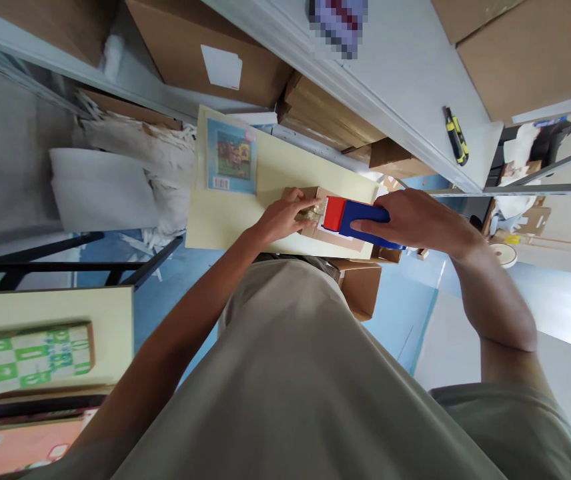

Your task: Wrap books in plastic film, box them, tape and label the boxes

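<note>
A small brown cardboard box (289,194) lies on a pale yellow tabletop (280,157), with shiny tape (310,213) across its top. My left hand (281,217) rests on the box's left part, fingers spread and index finger stretched along the top beside the tape. My right hand (405,217) is closed around the blue body of a red-and-blue tape dispenser (358,220). The dispenser's red end sits over the box, close to my left fingertips. It hides much of the box's right part. A light blue picture book or packet (231,157) with a barcode lies at the table's left end.
A yellow-and-black utility knife (455,137) lies on the white shelf (385,87) above. Cardboard cartons (215,53) stand behind the table. Crumpled white packing material (165,160) is at left. An open carton (360,290) is below the table's near edge. A green-checked package (30,357) lies lower left.
</note>
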The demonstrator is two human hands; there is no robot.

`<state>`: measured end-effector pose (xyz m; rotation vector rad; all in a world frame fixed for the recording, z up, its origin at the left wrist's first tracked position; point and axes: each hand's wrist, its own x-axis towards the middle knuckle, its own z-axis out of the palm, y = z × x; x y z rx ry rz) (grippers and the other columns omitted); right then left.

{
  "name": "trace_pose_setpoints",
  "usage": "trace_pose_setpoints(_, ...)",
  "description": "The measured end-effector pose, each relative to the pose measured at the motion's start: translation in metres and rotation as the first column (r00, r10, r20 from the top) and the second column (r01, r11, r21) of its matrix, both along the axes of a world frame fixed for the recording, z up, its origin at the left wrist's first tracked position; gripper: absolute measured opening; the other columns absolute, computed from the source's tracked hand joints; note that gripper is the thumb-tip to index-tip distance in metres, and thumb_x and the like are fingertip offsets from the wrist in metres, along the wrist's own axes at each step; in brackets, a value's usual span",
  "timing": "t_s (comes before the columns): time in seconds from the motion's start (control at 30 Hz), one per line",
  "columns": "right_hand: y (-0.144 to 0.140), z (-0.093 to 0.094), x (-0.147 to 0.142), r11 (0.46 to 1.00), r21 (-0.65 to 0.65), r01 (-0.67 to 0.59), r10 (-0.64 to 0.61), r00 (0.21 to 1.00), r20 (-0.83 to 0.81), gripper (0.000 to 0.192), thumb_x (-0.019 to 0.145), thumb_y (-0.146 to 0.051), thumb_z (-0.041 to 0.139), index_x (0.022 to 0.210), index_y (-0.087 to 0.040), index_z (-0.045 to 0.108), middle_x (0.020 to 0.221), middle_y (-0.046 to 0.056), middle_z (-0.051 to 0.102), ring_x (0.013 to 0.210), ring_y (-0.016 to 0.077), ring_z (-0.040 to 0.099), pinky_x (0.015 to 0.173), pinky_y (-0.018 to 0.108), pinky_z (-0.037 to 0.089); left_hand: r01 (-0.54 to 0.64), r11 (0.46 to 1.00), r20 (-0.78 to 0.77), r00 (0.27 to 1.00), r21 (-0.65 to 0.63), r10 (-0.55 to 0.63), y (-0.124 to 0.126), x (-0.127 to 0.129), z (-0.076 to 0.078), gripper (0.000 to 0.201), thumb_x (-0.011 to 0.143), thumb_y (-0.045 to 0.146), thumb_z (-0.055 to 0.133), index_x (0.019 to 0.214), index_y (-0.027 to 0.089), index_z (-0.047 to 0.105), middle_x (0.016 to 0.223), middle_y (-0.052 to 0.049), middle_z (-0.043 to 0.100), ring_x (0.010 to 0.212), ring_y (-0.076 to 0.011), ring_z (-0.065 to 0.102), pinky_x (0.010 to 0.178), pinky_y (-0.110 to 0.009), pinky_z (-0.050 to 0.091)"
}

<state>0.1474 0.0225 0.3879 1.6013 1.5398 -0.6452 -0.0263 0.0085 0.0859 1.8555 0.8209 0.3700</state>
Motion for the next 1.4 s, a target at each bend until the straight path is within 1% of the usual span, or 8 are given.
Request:
trace_pose_setpoints(0.07, -0.001, -0.002, 0.008, 1.000, -0.003, 0.001, -0.001, 1.000, -0.004, 0.070, 0.109, -0.084, 0.055, 0.092, -0.021, 0.077, 0.076, 0.010, 0.073, 0.073, 0.0257, 0.068, 0.069, 0.037, 0.039, -0.009, 1.000, 0.004, 1.000, -0.004, 0.009, 0.001, 0.000, -0.004, 0.060, 0.100, 0.032, 0.085, 0.160, 0.034, 0.073, 0.143, -0.009, 0.067, 0.121, -0.0277, 0.075, 0.108, -0.038, 0.062)
trace_pose_setpoints(0.23, -0.004, -0.009, 0.029, 1.000, -0.017, 0.025, -0.026, 0.999, -0.032, 0.074, 0.107, -0.088, 0.053, 0.094, -0.019, 0.078, 0.075, 0.010, 0.073, 0.073, 0.0259, 0.068, 0.070, 0.037, 0.040, -0.109, 0.993, 0.017, 0.994, 0.033, 0.109, -0.007, 0.005, -0.011, 0.059, 0.099, 0.036, 0.089, 0.157, 0.033, 0.077, 0.139, -0.009, 0.070, 0.116, -0.0250, 0.076, 0.106, -0.036, 0.062)
trace_pose_setpoints(0.47, -0.013, -0.019, 0.060, 0.995, -0.056, 0.081, -0.086, 0.992, -0.088, 0.078, 0.105, -0.091, 0.051, 0.091, -0.020, 0.078, 0.076, 0.012, 0.074, 0.074, 0.0264, 0.069, 0.071, 0.038, 0.042, -0.191, 0.982, 0.029, 0.981, -0.004, 0.191, -0.018, 0.007, -0.021, 0.063, 0.095, 0.042, 0.096, 0.154, 0.035, 0.078, 0.134, -0.006, 0.072, 0.107, -0.0199, 0.077, 0.102, -0.034, 0.065)
trace_pose_setpoints(0.63, -0.025, -0.028, 0.080, 0.984, -0.089, 0.153, -0.163, 0.980, -0.117, 0.078, 0.104, -0.092, 0.050, 0.089, -0.020, 0.077, 0.076, 0.011, 0.075, 0.071, 0.0250, 0.068, 0.069, 0.038, 0.042, -0.199, 0.980, -0.008, 0.980, 0.011, 0.199, -0.016, 0.009, -0.014, 0.062, 0.094, 0.044, 0.096, 0.153, 0.035, 0.079, 0.132, -0.006, 0.074, 0.106, -0.0212, 0.078, 0.102, -0.035, 0.066)
trace_pose_setpoints(0.87, -0.038, -0.041, 0.099, 0.976, -0.070, 0.205, -0.216, 0.954, -0.210, 0.082, 0.104, -0.094, 0.050, 0.087, -0.019, 0.076, 0.077, 0.012, 0.076, 0.068, 0.0233, 0.068, 0.069, 0.037, 0.043, -0.113, 0.974, -0.146, 0.979, 0.194, 0.143, -0.009, 0.005, 0.001, 0.064, 0.094, 0.049, 0.097, 0.153, 0.032, 0.081, 0.135, -0.010, 0.079, 0.117, -0.0273, 0.079, 0.098, -0.036, 0.065)
trace_pose_setpoints(0.97, -0.040, -0.046, 0.104, 0.972, -0.080, 0.222, -0.235, 0.946, -0.222, 0.083, 0.101, -0.097, 0.054, 0.088, -0.019, 0.078, 0.076, 0.012, 0.076, 0.069, 0.0237, 0.068, 0.069, 0.037, 0.043, -0.093, 0.965, -0.168, 0.976, 0.244, 0.137, -0.011, 0.003, -0.002, 0.062, 0.095, 0.054, 0.094, 0.152, 0.031, 0.082, 0.133, -0.011, 0.081, 0.115, -0.0277, 0.080, 0.097, -0.036, 0.065)
trace_pose_setpoints(1.17, -0.045, -0.055, 0.122, 0.955, -0.131, 0.268, -0.293, 0.923, -0.250, 0.084, 0.096, -0.101, 0.057, 0.091, -0.020, 0.078, 0.082, 0.013, 0.079, 0.072, 0.0249, 0.070, 0.069, 0.037, 0.045, -0.138, 0.952, -0.185, 0.964, 0.273, 0.193, -0.025, 0.007, -0.009, 0.063, 0.098, 0.064, 0.090, 0.151, 0.033, 0.082, 0.127, -0.010, 0.085, 0.113, -0.0272, 0.081, 0.096, -0.035, 0.065)
trace_pose_setpoints(1.4, -0.056, -0.072, 0.150, 0.955, -0.154, 0.255, -0.290, 0.913, -0.287, 0.080, 0.097, -0.098, 0.057, 0.091, -0.021, 0.078, 0.083, 0.012, 0.080, 0.070, 0.0256, 0.070, 0.067, 0.038, 0.045, -0.123, 0.956, -0.242, 0.952, 0.265, 0.189, -0.039, 0.017, -0.004, 0.063, 0.101, 0.067, 0.085, 0.154, 0.034, 0.080, 0.130, -0.010, 0.084, 0.115, -0.0294, 0.083, 0.093, -0.036, 0.067)
